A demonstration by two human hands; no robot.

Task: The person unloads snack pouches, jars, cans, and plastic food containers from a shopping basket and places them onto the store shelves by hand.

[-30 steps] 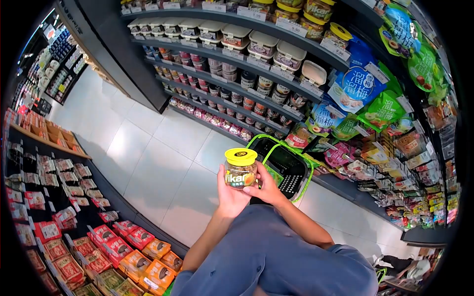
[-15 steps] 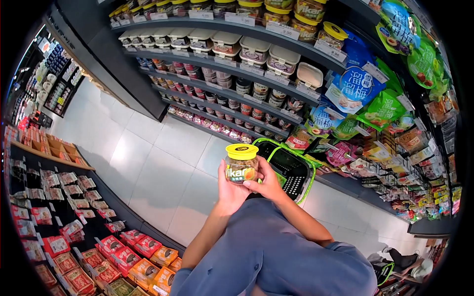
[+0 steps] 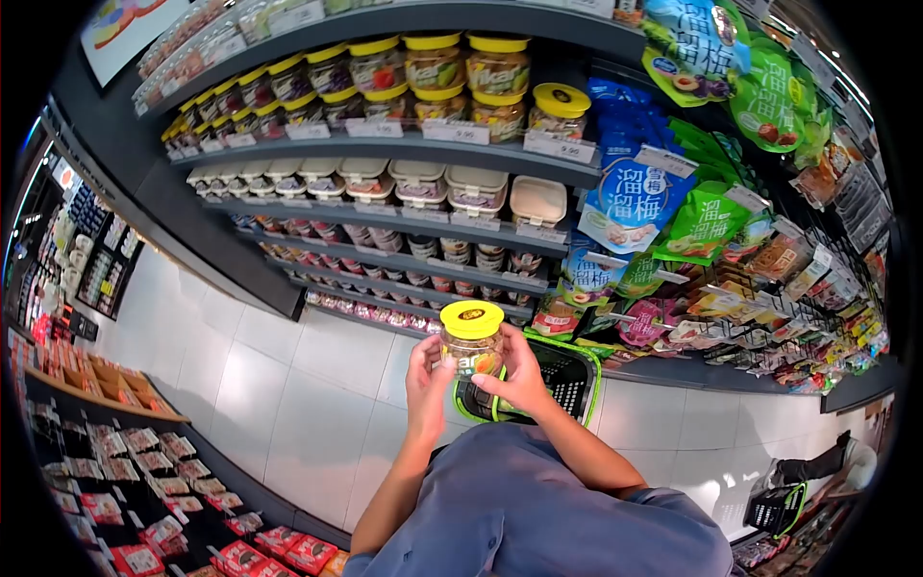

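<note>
Between both hands I hold a clear jar (image 3: 473, 344) of brown snack pieces, upright, with a yellow lid and a printed label. My left hand (image 3: 430, 380) is closed against its left side, the thumb across the front. My right hand (image 3: 519, 373) grips the right side, its thumb low on the label. Behind and below the jar, a black shopping basket (image 3: 567, 380) with bright green trim stands on the floor, partly covered by my hand and forearm. Similar yellow-lidded jars (image 3: 498, 72) line an upper shelf in front of me.
Shelves ahead carry white-lidded tubs (image 3: 476, 188) and small cups. Hanging blue bags (image 3: 630, 197) and green bags (image 3: 710, 221) crowd the right. Packets on a lower rack (image 3: 135, 462) flank the left. At lower right a person's leg (image 3: 817, 466) shows beside another basket (image 3: 774, 505).
My view has tilted up toward the shelves. The left hand has shifted from beneath the jar up along its left side, and its thumb now lies over the label.
</note>
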